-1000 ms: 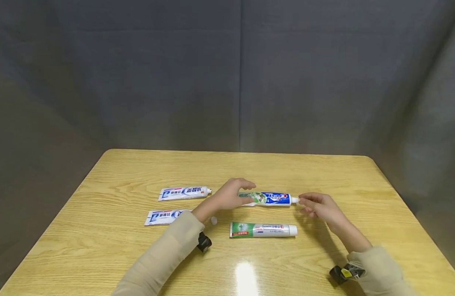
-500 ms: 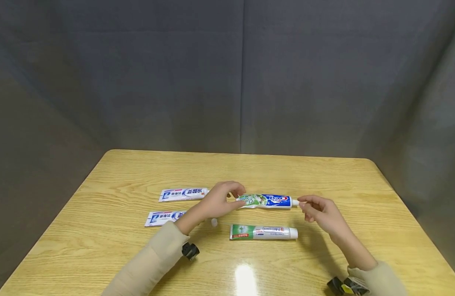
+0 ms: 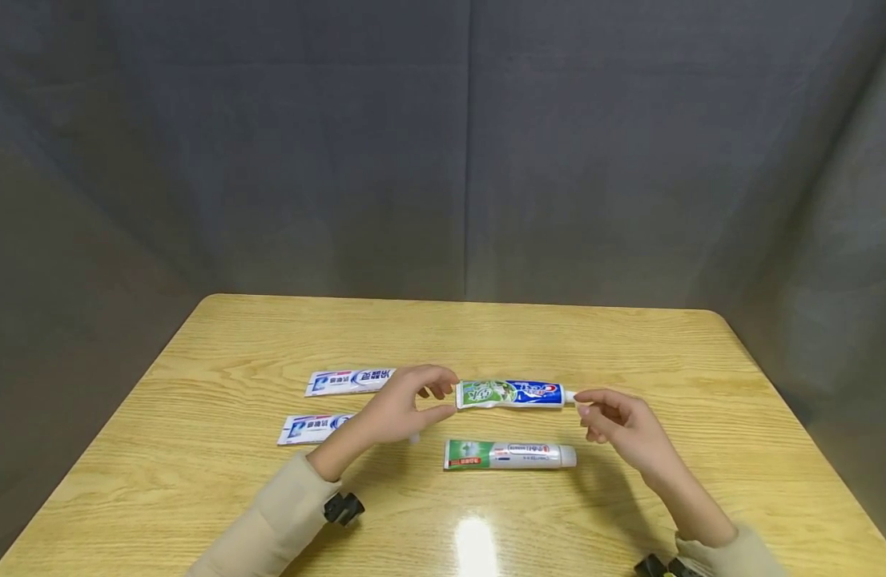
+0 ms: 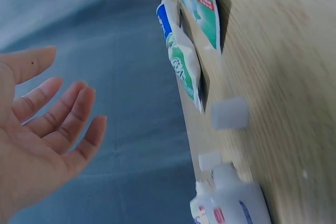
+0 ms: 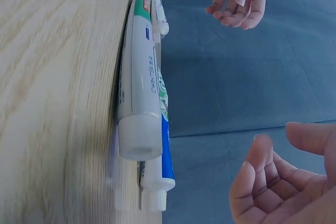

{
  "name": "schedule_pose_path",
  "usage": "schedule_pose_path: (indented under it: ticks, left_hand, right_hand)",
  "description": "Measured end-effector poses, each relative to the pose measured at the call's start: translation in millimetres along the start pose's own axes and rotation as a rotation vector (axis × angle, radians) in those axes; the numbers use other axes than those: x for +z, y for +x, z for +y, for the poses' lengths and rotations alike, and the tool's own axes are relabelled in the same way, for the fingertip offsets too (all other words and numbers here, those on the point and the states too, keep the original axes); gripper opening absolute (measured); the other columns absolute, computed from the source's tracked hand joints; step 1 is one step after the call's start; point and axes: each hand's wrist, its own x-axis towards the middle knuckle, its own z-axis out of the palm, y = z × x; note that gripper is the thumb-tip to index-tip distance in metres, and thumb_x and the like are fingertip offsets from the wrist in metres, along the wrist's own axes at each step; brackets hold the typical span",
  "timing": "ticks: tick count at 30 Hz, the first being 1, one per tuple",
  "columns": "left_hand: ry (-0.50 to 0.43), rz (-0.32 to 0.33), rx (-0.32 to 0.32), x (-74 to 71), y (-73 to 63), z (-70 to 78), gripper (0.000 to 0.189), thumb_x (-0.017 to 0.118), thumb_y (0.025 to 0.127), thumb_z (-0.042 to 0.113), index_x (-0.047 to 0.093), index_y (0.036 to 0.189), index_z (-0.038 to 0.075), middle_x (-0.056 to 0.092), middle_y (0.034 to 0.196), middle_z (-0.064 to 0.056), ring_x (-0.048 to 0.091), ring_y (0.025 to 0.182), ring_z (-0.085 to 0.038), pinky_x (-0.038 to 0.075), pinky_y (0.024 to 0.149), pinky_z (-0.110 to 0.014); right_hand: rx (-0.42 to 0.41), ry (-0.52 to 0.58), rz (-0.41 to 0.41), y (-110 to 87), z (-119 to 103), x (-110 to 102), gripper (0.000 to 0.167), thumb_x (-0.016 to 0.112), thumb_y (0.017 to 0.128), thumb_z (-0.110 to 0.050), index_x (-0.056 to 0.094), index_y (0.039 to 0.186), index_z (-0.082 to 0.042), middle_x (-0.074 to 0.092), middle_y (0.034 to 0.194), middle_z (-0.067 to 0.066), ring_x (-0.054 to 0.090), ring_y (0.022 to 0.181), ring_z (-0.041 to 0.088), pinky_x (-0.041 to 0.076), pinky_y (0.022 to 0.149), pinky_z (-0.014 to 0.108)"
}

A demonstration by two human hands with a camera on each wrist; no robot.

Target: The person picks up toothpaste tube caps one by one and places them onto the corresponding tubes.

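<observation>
A blue, green and white toothpaste tube (image 3: 511, 393) lies on the table between the two hands, its white nozzle end pointing right. My left hand (image 3: 407, 403) hovers by its flat end, fingers loosely bent and holding nothing; the left wrist view shows that palm (image 4: 42, 135) bare. Beside the nozzle is my right hand (image 3: 626, 425), also holding nothing, its fingers (image 5: 257, 153) apart from the tube in the right wrist view. Nearer the person lies a green and silver toothpaste tube (image 3: 510, 455) with a white cap.
Two white-and-blue toothpaste tubes (image 3: 345, 382) lie at left, their right ends hidden behind the left hand and arm. Loose white caps (image 4: 230, 113) stand near them in the left wrist view. A grey curtain (image 3: 443, 160) hangs behind the wooden table (image 3: 198, 449).
My left hand has drawn back leftward from over the blue and green tube, baring its flat end. The right hand has stayed by the nozzle with little movement.
</observation>
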Motion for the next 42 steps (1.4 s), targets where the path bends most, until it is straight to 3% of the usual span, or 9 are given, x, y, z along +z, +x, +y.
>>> schedule_pose_path:
  ticks: [7, 17, 28, 32, 38, 42]
  left_hand:
    - [0.010, -0.008, -0.010, -7.3, -17.7, -3.6, 0.033, 0.066, 0.083, 0.011, 0.057, 0.114, 0.004, 0.060, 0.092, -0.002, 0.059, 0.084, -0.020, 0.048, 0.072, -0.035]
    - [0.008, -0.025, -0.012, -21.0, -39.5, -10.8, 0.033, 0.068, 0.081, 0.011, 0.057, 0.112, 0.006, 0.059, 0.092, 0.001, 0.058, 0.083, -0.018, 0.048, 0.072, -0.036]
    - [0.012, -0.023, -0.031, -34.9, -59.4, -24.3, 0.028, 0.068, 0.081, 0.008, 0.057, 0.107, 0.007, 0.060, 0.088, -0.007, 0.059, 0.079, -0.020, 0.049, 0.069, -0.035]
    - [0.025, -0.004, -0.044, -39.7, -66.1, -28.6, 0.029, 0.069, 0.079, 0.006, 0.058, 0.106, 0.006, 0.061, 0.087, -0.007, 0.059, 0.077, -0.020, 0.049, 0.067, -0.035]
    - [0.053, 0.009, -0.071, -47.2, -76.5, -40.5, 0.032, 0.070, 0.079, 0.009, 0.058, 0.108, 0.004, 0.062, 0.088, -0.006, 0.058, 0.077, -0.012, 0.049, 0.067, -0.034]
    - [0.044, 0.010, -0.085, -50.8, -82.5, -48.7, 0.033, 0.070, 0.079, 0.009, 0.058, 0.109, 0.003, 0.061, 0.088, -0.008, 0.059, 0.076, -0.016, 0.049, 0.066, -0.035]
  right_hand:
    - [0.005, 0.001, -0.038, -4.6, -10.1, 6.8, 0.031, 0.054, 0.090, -0.006, 0.051, 0.115, 0.012, 0.058, 0.082, 0.014, 0.057, 0.066, 0.016, 0.050, 0.062, 0.031]
    - [-0.007, -0.029, -0.083, -5.1, -15.0, 25.9, 0.031, 0.057, 0.089, -0.009, 0.054, 0.114, 0.009, 0.060, 0.084, 0.020, 0.059, 0.068, 0.023, 0.049, 0.061, 0.032]
    - [-0.064, -0.010, -0.134, 0.9, -16.4, 48.5, 0.031, 0.058, 0.088, -0.010, 0.055, 0.111, 0.011, 0.060, 0.081, 0.019, 0.058, 0.065, 0.018, 0.048, 0.056, 0.030]
    - [-0.059, 0.003, -0.146, 4.3, -18.5, 55.0, 0.033, 0.059, 0.088, -0.011, 0.055, 0.112, 0.012, 0.060, 0.082, 0.020, 0.058, 0.066, 0.015, 0.050, 0.060, 0.032]
    - [-0.058, 0.004, -0.174, 12.7, -17.8, 67.9, 0.033, 0.060, 0.087, -0.009, 0.054, 0.112, 0.013, 0.060, 0.078, 0.018, 0.056, 0.062, 0.014, 0.047, 0.054, 0.029]
    - [-0.062, 0.001, -0.189, 17.9, -18.4, 77.3, 0.034, 0.062, 0.086, -0.010, 0.055, 0.111, 0.011, 0.060, 0.077, 0.018, 0.054, 0.061, 0.013, 0.045, 0.053, 0.026]
